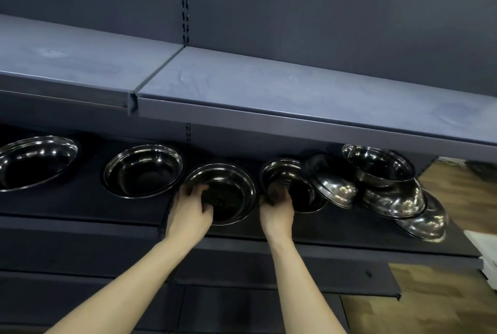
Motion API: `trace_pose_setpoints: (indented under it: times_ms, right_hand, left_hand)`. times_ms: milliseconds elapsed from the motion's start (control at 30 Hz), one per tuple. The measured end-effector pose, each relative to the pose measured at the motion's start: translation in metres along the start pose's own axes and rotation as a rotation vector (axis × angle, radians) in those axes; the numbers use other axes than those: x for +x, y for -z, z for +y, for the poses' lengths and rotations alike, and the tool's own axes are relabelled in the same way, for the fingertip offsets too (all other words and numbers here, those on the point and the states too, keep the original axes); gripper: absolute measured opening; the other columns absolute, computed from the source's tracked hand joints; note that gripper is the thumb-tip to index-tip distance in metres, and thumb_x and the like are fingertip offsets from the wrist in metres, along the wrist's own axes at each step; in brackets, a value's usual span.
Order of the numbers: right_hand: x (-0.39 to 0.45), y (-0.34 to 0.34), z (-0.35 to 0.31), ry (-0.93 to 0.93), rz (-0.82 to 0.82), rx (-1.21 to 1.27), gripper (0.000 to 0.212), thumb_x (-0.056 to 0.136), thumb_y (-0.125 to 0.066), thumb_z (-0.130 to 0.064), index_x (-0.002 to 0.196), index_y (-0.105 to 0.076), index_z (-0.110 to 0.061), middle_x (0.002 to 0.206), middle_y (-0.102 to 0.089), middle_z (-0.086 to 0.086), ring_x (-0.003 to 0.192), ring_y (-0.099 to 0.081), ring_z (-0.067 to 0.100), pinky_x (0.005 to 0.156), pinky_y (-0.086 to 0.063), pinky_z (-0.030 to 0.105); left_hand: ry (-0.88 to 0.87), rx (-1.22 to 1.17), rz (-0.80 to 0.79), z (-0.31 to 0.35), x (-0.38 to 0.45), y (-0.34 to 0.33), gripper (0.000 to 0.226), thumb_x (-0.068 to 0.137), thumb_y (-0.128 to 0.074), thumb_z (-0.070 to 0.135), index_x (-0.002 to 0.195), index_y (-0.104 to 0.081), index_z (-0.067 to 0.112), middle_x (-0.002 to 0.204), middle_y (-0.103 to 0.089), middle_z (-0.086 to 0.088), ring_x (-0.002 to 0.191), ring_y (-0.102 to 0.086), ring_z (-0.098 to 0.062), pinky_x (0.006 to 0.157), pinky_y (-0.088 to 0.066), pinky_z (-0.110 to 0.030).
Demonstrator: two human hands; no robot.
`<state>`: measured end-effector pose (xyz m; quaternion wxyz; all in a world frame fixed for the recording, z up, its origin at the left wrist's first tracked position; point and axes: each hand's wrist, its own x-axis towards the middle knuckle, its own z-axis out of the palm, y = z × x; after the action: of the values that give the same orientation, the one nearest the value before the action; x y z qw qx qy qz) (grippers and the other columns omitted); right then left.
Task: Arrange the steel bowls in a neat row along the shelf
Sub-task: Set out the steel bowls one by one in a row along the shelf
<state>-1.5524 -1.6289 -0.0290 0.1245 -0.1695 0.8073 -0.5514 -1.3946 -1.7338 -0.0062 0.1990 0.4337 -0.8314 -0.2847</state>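
From where I am standing, the person is working two steel bowls at once on the dark shelf (80,207): the left hand (188,215) is curling its fingers (197,191) over the near rim of the third bowl (220,193), thumb inside, gripping it, while the right hand (277,212) is closing its fingers (277,193) on the near rim of the fourth bowl (293,185). To the left of the left fingers two bowls (142,171) are already sitting spaced and upright; to the right of the right fingers a heap of tipped bowls (390,193) is waiting, one leaning against the gripped bowl. I judge the step is going best if each bowl is slid level, matching the gap and front line to the left, and the right one is eased away slowly so the heap is not toppling.
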Motion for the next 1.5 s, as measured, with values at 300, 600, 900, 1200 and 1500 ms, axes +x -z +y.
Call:
trace_pose_setpoints:
  times_ms: [300, 600, 900, 1200, 1500]
  right_hand:
    - [0.021, 0.036, 0.010, 0.020, 0.012, -0.148, 0.028, 0.091, -0.063, -0.020, 0.119, -0.067, -0.016, 0.120, -0.068, 0.008, 0.105, -0.067, 0.026, 0.084, -0.045, 0.025]
    - [0.038, 0.100, 0.012, 0.065, 0.089, -0.146, 0.040, 0.092, -0.059, -0.011, 0.131, -0.065, -0.017, 0.131, -0.068, 0.008, 0.121, -0.062, 0.029, 0.095, -0.048, 0.029]
    - [0.070, 0.171, 0.036, -0.105, 0.197, 0.008, 0.045, 0.096, -0.060, -0.022, 0.139, -0.055, -0.013, 0.133, -0.063, 0.012, 0.123, -0.059, 0.033, 0.103, -0.049, 0.039]
    - [0.111, 0.228, 0.046, -0.220, 0.274, 0.166, 0.043, 0.102, -0.058, -0.037, 0.124, -0.063, -0.002, 0.114, -0.072, 0.012, 0.110, -0.067, 0.032, 0.072, -0.045, 0.031]
    - [0.155, 0.247, 0.037, -0.414, 0.407, 0.434, 0.068, 0.095, -0.069, -0.047, 0.133, -0.060, 0.009, 0.135, -0.065, 0.021, 0.126, -0.062, 0.038, 0.102, -0.050, 0.039]
  left_hand:
    - [-0.201, 0.284, -0.171, 0.066, 0.020, -0.025, 0.054, 0.093, -0.048, 0.035, 0.144, -0.039, 0.024, 0.152, -0.034, -0.007, 0.137, -0.035, -0.032, 0.111, -0.036, -0.045]
    - [-0.363, 0.381, -0.278, 0.124, 0.027, -0.059, 0.061, 0.099, -0.039, 0.043, 0.155, -0.019, 0.028, 0.164, -0.011, -0.001, 0.151, -0.007, -0.029, 0.121, -0.010, -0.049]
    - [-0.498, 0.348, -0.305, 0.188, 0.029, -0.108, 0.058, 0.095, -0.043, 0.043, 0.150, -0.029, 0.032, 0.160, -0.025, 0.001, 0.147, -0.019, -0.028, 0.121, -0.016, -0.045]
    - [-0.497, 0.372, -0.348, 0.228, 0.024, -0.147, 0.057, 0.098, -0.044, 0.042, 0.151, -0.028, 0.028, 0.163, -0.017, 0.000, 0.149, -0.016, -0.029, 0.120, -0.018, -0.046]
    - [-0.449, 0.400, -0.285, 0.230, 0.030, -0.156, 0.053, 0.097, -0.044, 0.037, 0.148, -0.033, 0.031, 0.159, -0.027, 0.002, 0.144, -0.026, -0.028, 0.118, -0.023, -0.046]
